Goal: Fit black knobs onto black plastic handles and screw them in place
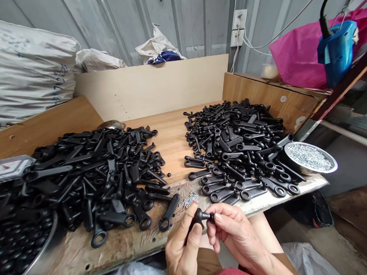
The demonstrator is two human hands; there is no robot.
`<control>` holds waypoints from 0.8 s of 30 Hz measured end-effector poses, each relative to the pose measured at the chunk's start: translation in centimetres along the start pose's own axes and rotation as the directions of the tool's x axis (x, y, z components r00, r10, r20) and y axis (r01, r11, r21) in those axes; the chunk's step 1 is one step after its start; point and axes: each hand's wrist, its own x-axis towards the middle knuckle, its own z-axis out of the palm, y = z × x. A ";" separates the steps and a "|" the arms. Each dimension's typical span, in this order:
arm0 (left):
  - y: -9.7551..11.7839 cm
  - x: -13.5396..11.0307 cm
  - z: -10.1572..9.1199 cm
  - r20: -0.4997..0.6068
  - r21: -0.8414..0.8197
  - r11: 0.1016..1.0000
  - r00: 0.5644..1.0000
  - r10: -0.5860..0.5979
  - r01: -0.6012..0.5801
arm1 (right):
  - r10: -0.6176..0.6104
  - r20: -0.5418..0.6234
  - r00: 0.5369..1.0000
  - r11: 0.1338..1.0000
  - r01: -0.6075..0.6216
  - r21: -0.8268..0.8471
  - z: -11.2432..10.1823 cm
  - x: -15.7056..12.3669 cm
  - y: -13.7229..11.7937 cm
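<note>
Matt black plastic levers in heaps, bare worn wood table, shiny metal bowl of bright metal screws.

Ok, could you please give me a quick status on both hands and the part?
Left hand and right hand both pinch one black part, off the bench edge. Small screws lie just ahead. Nothing blocking.

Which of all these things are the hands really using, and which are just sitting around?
In use:
- black part, held by the left hand and right hand
- small screws on the table edge
- left pile of black handles
- right pile of black handles
- bowl of screws

Just lying about:
- white sacks
- pink bag
- blue tool
- wall socket
</note>
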 end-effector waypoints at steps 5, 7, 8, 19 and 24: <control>0.2 -0.1 0.3 -0.073 0.077 0.989 0.989 0.129 -0.124 | 0.014 -0.013 1.000 1.000 -0.014 0.016 0.0 0.3 -0.2; 0.2 0.0 0.1 -0.023 0.121 0.970 0.976 0.217 -0.213 | 0.017 -0.020 1.000 1.000 -0.016 0.024 -0.1 0.5 -0.2; 0.1 0.2 0.0 0.016 0.140 0.954 0.964 0.265 -0.264 | 0.019 -0.023 1.000 0.999 -0.018 0.026 -0.1 0.5 -0.2; -0.2 0.3 -0.1 0.199 0.190 0.844 0.861 0.467 -0.502 | -0.057 -0.090 0.994 0.997 0.051 -0.063 -0.3 0.2 0.5; -0.8 -0.2 0.1 0.162 0.273 0.834 0.878 0.451 -0.479 | -0.048 -0.158 0.986 0.992 0.028 -0.122 -0.1 0.4 1.1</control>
